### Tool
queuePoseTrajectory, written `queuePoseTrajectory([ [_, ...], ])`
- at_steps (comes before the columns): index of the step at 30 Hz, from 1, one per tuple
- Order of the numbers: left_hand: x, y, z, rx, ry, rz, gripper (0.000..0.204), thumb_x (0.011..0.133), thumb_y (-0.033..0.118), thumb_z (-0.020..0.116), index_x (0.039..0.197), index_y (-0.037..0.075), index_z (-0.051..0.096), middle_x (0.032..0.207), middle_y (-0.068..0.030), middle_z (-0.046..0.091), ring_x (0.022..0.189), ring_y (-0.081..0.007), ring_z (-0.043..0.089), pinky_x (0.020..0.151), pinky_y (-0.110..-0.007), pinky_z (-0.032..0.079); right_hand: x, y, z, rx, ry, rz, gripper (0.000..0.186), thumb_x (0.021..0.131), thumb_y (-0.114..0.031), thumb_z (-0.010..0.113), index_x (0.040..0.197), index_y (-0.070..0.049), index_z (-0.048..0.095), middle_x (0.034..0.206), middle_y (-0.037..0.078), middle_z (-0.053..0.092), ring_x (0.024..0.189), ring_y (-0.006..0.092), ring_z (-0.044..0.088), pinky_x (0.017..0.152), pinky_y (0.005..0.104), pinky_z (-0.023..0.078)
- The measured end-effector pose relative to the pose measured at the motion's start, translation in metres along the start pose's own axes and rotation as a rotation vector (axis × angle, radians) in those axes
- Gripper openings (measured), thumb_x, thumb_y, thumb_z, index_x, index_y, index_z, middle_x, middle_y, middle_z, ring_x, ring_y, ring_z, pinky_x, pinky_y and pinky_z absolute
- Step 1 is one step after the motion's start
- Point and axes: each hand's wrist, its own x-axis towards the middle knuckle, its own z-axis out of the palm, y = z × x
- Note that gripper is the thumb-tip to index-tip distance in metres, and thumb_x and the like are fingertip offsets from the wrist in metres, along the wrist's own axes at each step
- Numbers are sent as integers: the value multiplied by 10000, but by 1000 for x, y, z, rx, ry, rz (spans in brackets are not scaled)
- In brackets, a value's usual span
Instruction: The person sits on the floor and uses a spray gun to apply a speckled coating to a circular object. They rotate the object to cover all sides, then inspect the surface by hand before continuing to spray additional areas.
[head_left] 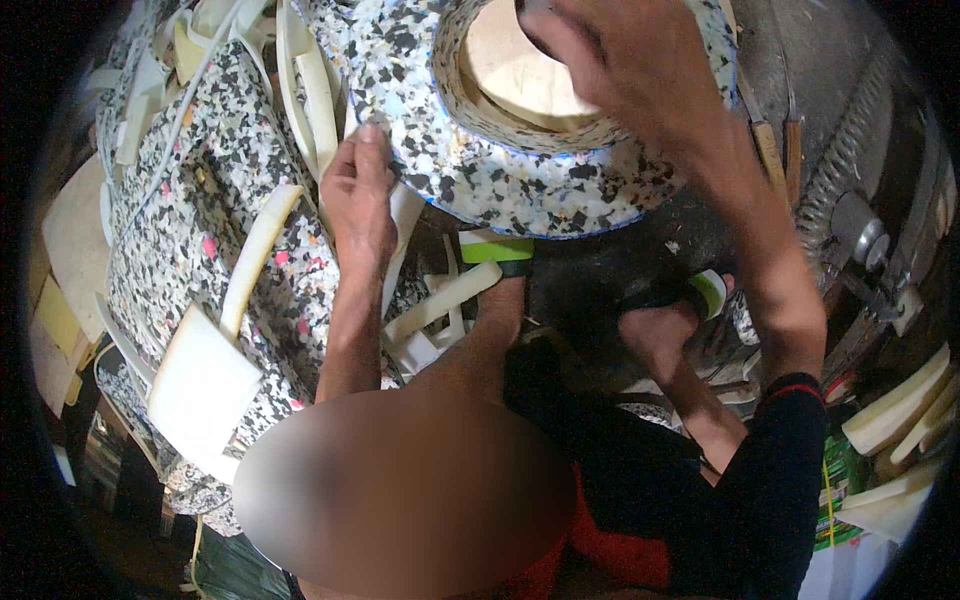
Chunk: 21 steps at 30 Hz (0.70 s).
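A speckled foam piece [540, 190] with a blue-edged outline has a raised ring around a round pale wooden disc [515, 70]. At the foam's left edge, my left hand [358, 195] is closed, thumb against curled fingers; what it grips is unclear. Over the right of the ring, my right hand [590, 55] is bent with fingers curled beside the wooden disc; whatever they hold is hidden.
Crumpled speckled foam [190, 170] and pale offcuts [205, 380] lie left. Two wooden-handled tools [765, 160], a coiled spring [840, 170] and metal fittings [865, 235] are right. My sandalled feet [650, 330] are below the ring piece. More pale strips [890, 410] lie lower right.
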Motion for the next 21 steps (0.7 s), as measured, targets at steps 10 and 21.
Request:
queuePoseTrajectory([
  [10,-19,11,24,-223,-16,-55,228,1006,278,623,884,85,635,690,84,504,557,-21,377,490,-210,279,-50,-82,52,230,-92,259,332,829,-263,710,945,46,680,905,205,666,929,369,633,879,478,477],
  [21,-18,8,28,-373,-89,-81,297,909,125,737,1132,-28,617,984,-74,687,793,-129,632,699,-266,510,-40,-72,86,266,-130,292,334,854,-243,648,1099,-20,688,1224,261,592,1196,450,521,982,561,430],
])
